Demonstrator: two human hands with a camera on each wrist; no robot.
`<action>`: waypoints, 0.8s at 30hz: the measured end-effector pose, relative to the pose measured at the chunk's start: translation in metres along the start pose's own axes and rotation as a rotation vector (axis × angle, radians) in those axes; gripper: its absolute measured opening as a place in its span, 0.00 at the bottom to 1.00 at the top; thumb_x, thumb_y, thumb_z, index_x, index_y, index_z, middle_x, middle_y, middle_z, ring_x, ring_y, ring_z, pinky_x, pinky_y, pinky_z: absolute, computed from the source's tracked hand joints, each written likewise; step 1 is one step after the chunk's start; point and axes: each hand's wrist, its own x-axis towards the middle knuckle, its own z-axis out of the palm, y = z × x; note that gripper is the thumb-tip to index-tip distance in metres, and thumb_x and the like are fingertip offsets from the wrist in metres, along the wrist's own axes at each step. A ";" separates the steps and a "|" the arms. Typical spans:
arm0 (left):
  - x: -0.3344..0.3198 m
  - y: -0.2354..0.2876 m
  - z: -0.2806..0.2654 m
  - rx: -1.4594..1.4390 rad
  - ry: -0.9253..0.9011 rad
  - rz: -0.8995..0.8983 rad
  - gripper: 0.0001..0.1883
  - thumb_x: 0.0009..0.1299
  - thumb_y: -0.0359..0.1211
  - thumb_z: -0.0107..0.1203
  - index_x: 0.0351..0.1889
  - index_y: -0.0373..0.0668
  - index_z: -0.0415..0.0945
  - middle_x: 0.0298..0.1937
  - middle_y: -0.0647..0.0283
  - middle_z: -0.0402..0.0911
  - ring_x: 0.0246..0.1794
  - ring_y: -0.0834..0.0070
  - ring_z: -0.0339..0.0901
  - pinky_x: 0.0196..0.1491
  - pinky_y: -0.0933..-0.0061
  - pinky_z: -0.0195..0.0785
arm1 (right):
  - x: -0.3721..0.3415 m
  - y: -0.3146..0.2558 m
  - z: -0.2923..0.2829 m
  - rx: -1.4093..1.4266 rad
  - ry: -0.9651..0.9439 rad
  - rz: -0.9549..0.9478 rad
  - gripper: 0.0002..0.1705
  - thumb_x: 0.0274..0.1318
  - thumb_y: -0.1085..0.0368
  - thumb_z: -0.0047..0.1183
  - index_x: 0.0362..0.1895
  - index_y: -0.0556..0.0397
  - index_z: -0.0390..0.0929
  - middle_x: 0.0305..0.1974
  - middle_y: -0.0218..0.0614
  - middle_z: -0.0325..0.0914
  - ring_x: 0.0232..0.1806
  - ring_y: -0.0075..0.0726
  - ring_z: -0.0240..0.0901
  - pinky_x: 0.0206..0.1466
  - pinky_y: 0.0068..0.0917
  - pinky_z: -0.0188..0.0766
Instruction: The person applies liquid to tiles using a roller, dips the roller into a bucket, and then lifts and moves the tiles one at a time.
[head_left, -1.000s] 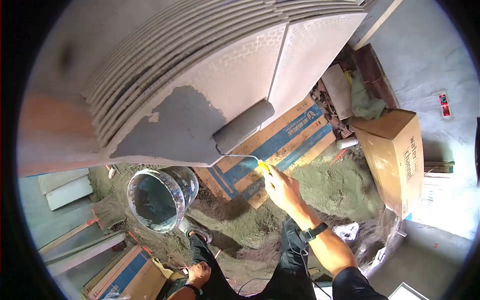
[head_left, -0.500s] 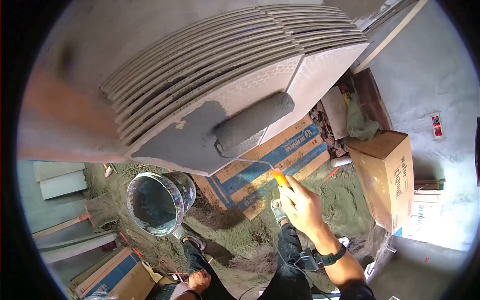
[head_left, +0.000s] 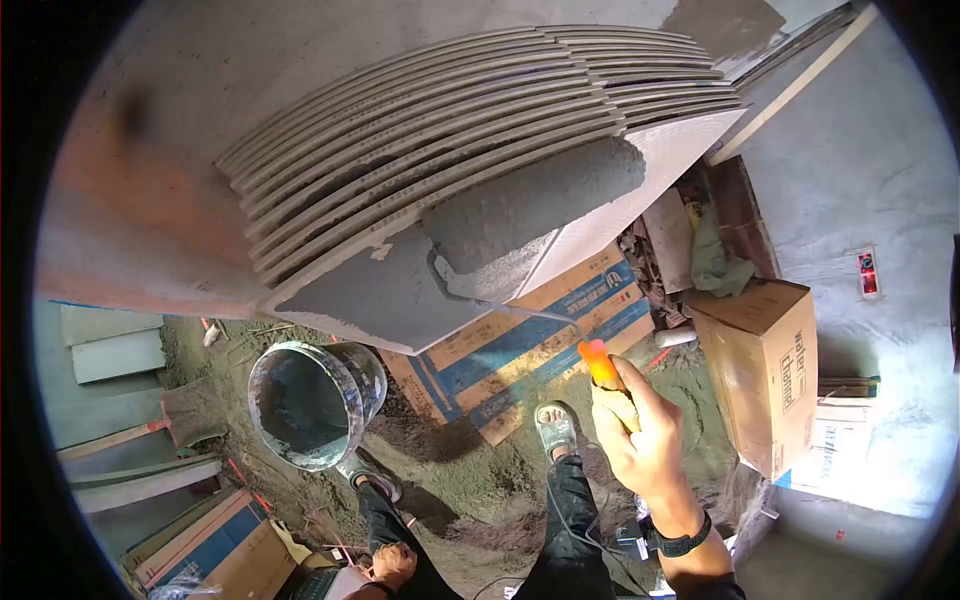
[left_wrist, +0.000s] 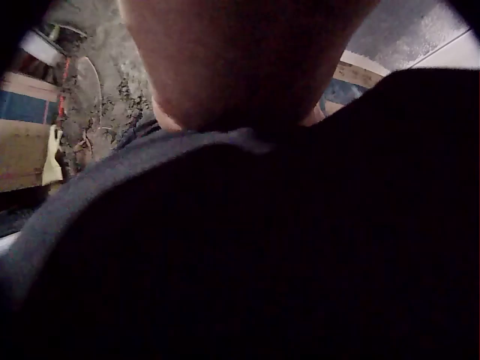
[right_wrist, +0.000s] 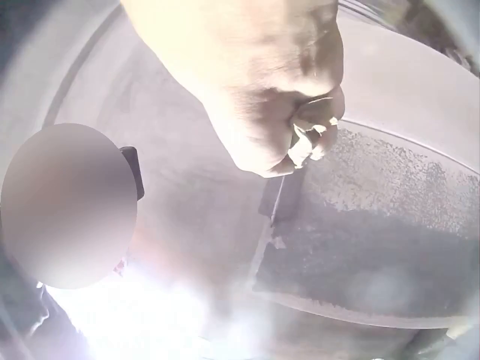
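Observation:
My right hand (head_left: pixel 645 440) grips the yellow-orange handle (head_left: pixel 600 366) of a paint roller. Its wide grey sleeve (head_left: pixel 540 200) lies across the front tile (head_left: pixel 370 305) of a leaning stack, overlapping the upper edge in the head view. Dark grey wet coating covers the tile's left part; a pale strip shows near the right. In the right wrist view, the curled fist (right_wrist: pixel 262 90) is over the partly coated tile (right_wrist: pixel 360 262). My left hand (head_left: pixel 393 565) rests on my left thigh, fingers loosely curled, holding nothing. Only its forearm and a dark sleeve show in the left wrist view.
A smeared bucket (head_left: pixel 368 375) with grey liquid stands left of my feet. Flattened cardboard (head_left: pixel 520 350) lies under the tile's lower edge. A tall carton (head_left: pixel 765 370) and rubble stand right. A shovel (head_left: pixel 190 415) and boards lie left, on sandy ground.
The roller has travelled up and to the right over the tile, with my right hand ending lower and further right in view. The head view has shifted. My left hand stays on the thigh.

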 end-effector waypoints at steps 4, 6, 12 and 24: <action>-0.003 0.010 -0.012 -0.065 0.036 0.019 0.14 0.61 0.42 0.51 0.26 0.41 0.80 0.27 0.50 0.82 0.30 0.50 0.80 0.39 0.51 0.73 | 0.001 0.002 -0.002 -0.035 -0.006 -0.015 0.26 0.52 0.71 0.59 0.57 0.60 0.72 0.40 0.50 0.82 0.38 0.50 0.83 0.40 0.35 0.79; -0.002 0.017 -0.022 -0.044 0.017 -0.016 0.13 0.61 0.41 0.51 0.26 0.42 0.80 0.27 0.49 0.82 0.30 0.49 0.81 0.39 0.51 0.73 | 0.001 0.007 0.001 -0.055 -0.023 -0.005 0.25 0.52 0.70 0.59 0.56 0.60 0.72 0.39 0.49 0.82 0.37 0.51 0.83 0.40 0.36 0.79; -0.001 0.022 -0.028 0.003 -0.009 -0.061 0.13 0.60 0.41 0.51 0.27 0.43 0.81 0.29 0.51 0.83 0.32 0.51 0.82 0.40 0.52 0.73 | 0.000 0.023 0.016 -0.005 -0.065 0.061 0.25 0.52 0.69 0.60 0.56 0.58 0.72 0.39 0.48 0.82 0.36 0.51 0.82 0.38 0.36 0.78; 0.003 -0.002 -0.006 -0.066 -0.087 -0.068 0.12 0.61 0.40 0.51 0.26 0.42 0.78 0.28 0.51 0.83 0.33 0.51 0.81 0.39 0.51 0.73 | -0.004 0.070 0.055 -0.080 -0.169 0.067 0.18 0.54 0.68 0.58 0.51 0.55 0.77 0.40 0.48 0.81 0.35 0.49 0.81 0.38 0.35 0.79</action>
